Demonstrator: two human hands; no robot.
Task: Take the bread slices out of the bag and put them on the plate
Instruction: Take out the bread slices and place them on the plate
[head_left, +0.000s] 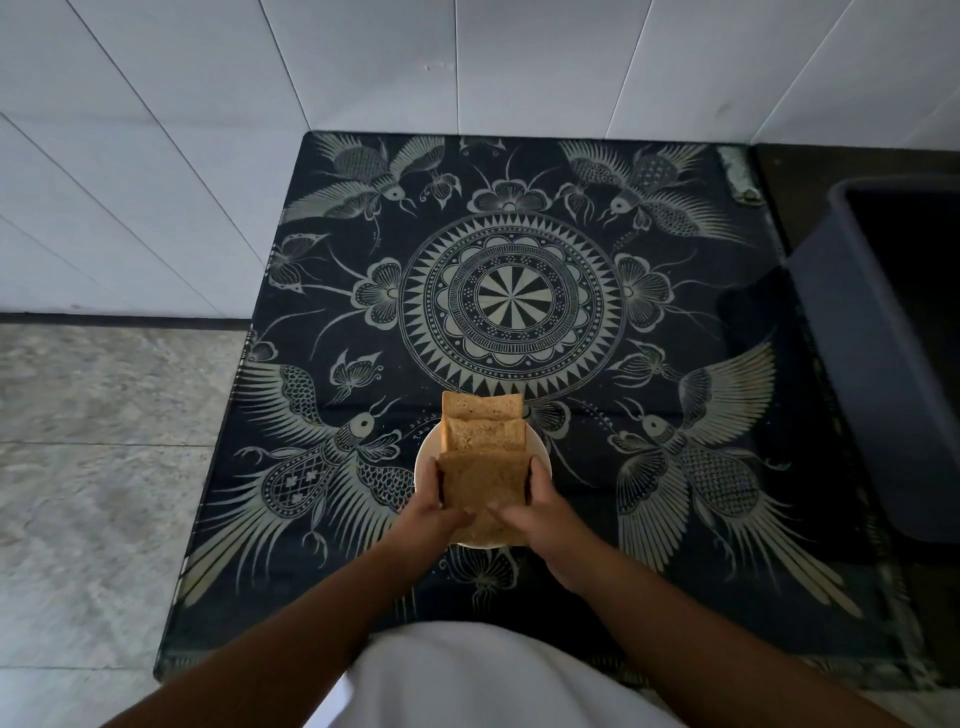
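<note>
I see the desk (675, 597) under a dark bird-and-mandala cloth (509, 301), grey bin (883, 364) at right. White plate (427, 457) near the desk's near edge carries brown, coarse-grained square bread slices (483, 415), overlapping front to back. Left hand (428, 512) and right hand (543, 512) each curl around the nearest slice (483, 486), clamping its side edges.

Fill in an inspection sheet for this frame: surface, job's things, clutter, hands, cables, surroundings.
Surface: table under a dark patterned cloth.
Job's things: bread slices overlapping in a row on a white plate; no bag seen.
Clutter: nothing seen.
Hands: left hand and right hand grip the nearest slice by its sides.
Cables: nothing seen.
Surroundings: white tiled wall, stone-look floor, grey bin to the right.
</note>
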